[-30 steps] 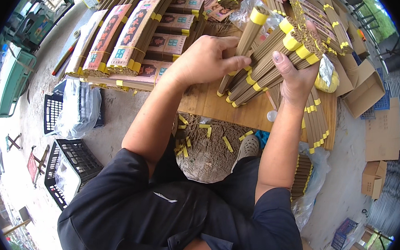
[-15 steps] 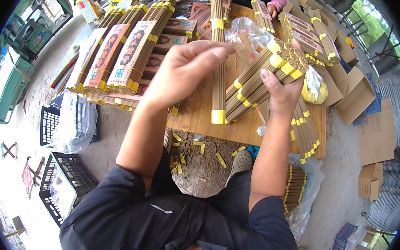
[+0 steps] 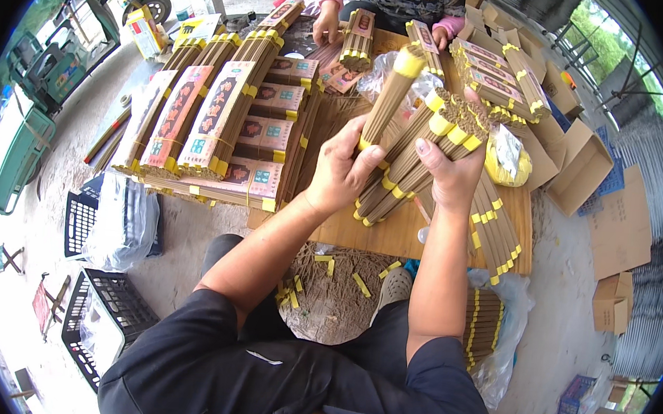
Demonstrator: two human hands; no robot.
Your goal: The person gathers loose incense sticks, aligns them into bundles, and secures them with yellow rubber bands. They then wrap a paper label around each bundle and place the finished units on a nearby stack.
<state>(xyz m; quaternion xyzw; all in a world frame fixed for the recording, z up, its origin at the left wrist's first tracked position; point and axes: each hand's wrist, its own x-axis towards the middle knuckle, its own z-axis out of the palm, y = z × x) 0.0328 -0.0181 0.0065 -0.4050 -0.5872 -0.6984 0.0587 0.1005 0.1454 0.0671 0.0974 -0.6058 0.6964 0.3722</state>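
My left hand (image 3: 341, 167) is closed around the lower end of a slim bundle of incense sticks (image 3: 390, 99), tied with yellow bands and tilted up and away. Close beside it, my right hand (image 3: 456, 178) grips a cluster of several similar incense bundles (image 3: 409, 162), their yellow-banded ends fanned toward the upper right. The thumb lies across the front of the cluster; the fingers behind are mostly hidden. Below the right hand, more banded incense bundles (image 3: 494, 235) lie on the wooden table (image 3: 345, 227).
Labelled incense packs (image 3: 217, 120) are stacked at the left. Across the table a person's hand (image 3: 328, 24) is near another pack (image 3: 358, 38). A yellow bag (image 3: 509, 160) and cardboard boxes (image 3: 580, 168) stand at the right. A black crate (image 3: 109, 314) sits on the floor.
My left hand has moved down and right and now grips the single bundle's lower end. That bundle has tilted right. The person across shows more fully, one hand lower near a pack.
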